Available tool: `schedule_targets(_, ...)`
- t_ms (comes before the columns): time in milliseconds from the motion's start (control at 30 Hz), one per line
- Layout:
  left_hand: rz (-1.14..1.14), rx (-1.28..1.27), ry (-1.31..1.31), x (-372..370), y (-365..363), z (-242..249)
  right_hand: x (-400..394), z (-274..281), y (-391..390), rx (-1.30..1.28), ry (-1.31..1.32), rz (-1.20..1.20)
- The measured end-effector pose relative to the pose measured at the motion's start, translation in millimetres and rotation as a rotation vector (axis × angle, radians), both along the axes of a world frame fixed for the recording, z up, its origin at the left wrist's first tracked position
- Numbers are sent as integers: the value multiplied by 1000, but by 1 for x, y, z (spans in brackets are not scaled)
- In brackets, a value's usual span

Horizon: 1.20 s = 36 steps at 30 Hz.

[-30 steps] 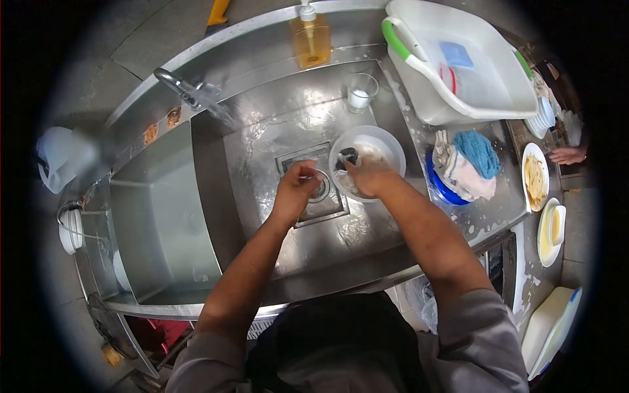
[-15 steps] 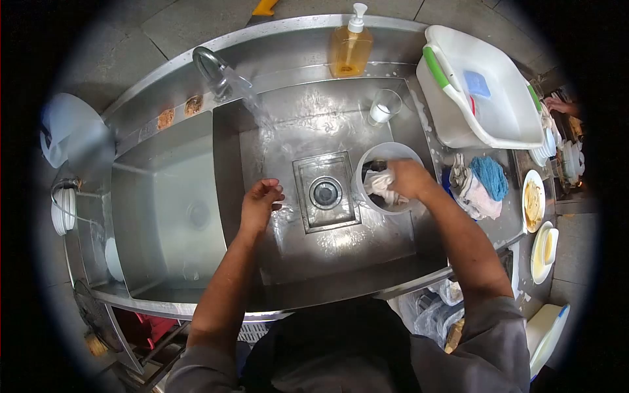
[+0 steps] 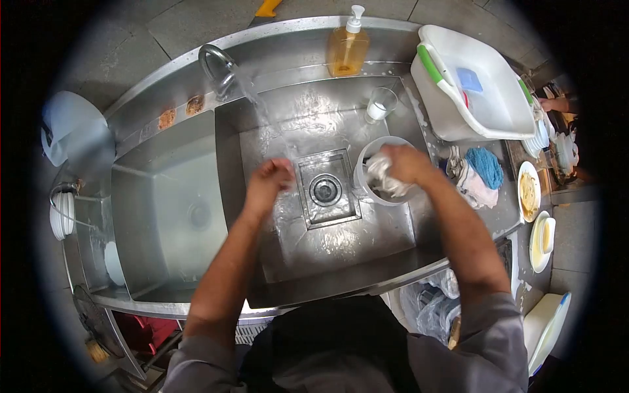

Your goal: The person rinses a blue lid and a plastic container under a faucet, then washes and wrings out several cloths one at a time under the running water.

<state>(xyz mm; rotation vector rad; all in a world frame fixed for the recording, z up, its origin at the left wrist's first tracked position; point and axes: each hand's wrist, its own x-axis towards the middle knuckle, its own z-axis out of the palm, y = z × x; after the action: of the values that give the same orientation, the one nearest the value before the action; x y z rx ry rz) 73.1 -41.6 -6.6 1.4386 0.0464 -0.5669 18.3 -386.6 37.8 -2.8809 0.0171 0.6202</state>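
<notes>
My right hand (image 3: 407, 165) is closed on a whitish cloth (image 3: 388, 175) inside a round white tub (image 3: 359, 178) standing in the sink. Its fingertips are partly hidden by the cloth. My left hand (image 3: 267, 182) hovers over the sink basin (image 3: 327, 252), left of the drain (image 3: 325, 190), near the running water. Its fingers are loosely bent and a little blurred, with nothing visible in them. Water streams from the curved faucet (image 3: 219, 59) into this basin. A clear drinking glass (image 3: 381, 105) with something white in it rests behind the tub.
Water fills the left basin (image 3: 167, 216). A soap pump bottle (image 3: 348, 49) stands on the back ledge. At right are a white basin with green handles (image 3: 488, 121), crumpled cloths (image 3: 481, 170) and plates with food remains (image 3: 529, 193). Another person's hand (image 3: 553, 105) shows at far right.
My left hand has moved slightly away from me and to the right. In the tub, my right hand has raised and bunched the cloth a little. The view has shifted slightly.
</notes>
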Motion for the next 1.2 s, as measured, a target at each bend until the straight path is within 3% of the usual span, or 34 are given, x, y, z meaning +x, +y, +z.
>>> schedule_targets(133, 189, -226, -30, 80, -4, 26, 2, 154, 0, 152, -203, -80)
schedule_targets(233, 207, -343, 10, 134, -14, 37, 14, 213, 12, 512, -383, -125)
schedule_targets(267, 178, -397, 13, 142, -14, 36, 23, 238, 25, 515, -245, -126)
schedule_targets(333, 88, -510, 76, 115, -36, 73, 44, 230, 40, 675, -281, -79)
schedule_targets(400, 20, -610, 134, 77, -59, 104, 65, 188, 70, 897, -339, -113)
schedule_targets(467, -123, -864, 238, 51, -70, 115, 88, 131, 116, 633, -422, -135)
schedule_targets(533, 98, -827, 264, 76, -67, 46, 97, 56, 175, 720, -456, -237)
schedule_targets(567, -193, -1212, 292, 106, -42, -23, 85, 28, 212, 592, -774, -238)
schedule_targets(600, -246, -1311, 164, 111, -35, -74, 72, 16, 234, 593, -837, -163)
schedule_targets(633, -300, -1407, 32, 110, -28, -101, 69, 7, 245, 592, -899, -85)
schedule_targets(667, -294, -1397, 27, 96, -24, -88, 75, -2, 242, 605, -898, -82)
schedule_targets(733, 385, -689, 413, 52, -26, -41, 87, -27, 226, 810, -825, -227)
schedule_targets(767, 394, -682, 410, 52, -26, -38, 110, -54, 218, 976, -539, -548)
schedule_targets(800, 411, -518, 401, 51, -26, -38, 105, -56, 229, 981, -535, -552)
schedule_targets(833, 421, -359, 390, 53, -27, -37, 96, -56, 245, 798, -649, -499)
schedule_targets(867, 419, -364, 382, 67, -19, -55, 97, -54, 252, 610, -763, -435)
schedule_targets(933, 104, -784, 177, 97, 11, -110, 108, -69, 237, 681, -812, -338)
schedule_targets(967, 297, -370, 110, 73, -9, -33, 111, -83, 224, 753, -848, -240)
schedule_targets(1000, 302, -362, 114, 74, -5, -10, 113, -96, 210, 824, -881, -151)
schedule_targets(1033, 188, -51, 39, 86, -5, 7, 126, -101, 189, 743, -733, -248)
schedule_targets(1100, -79, 498, -234, 119, 4, 12, 147, -88, 164, 760, -633, -180)
schedule_targets(1133, -70, 498, -234, 134, 9, 10, 153, -79, 161, 775, -525, -111)
schedule_targets(1200, -122, 767, -1007, 148, 15, 23, 162, -61, 171, 704, -456, -54)
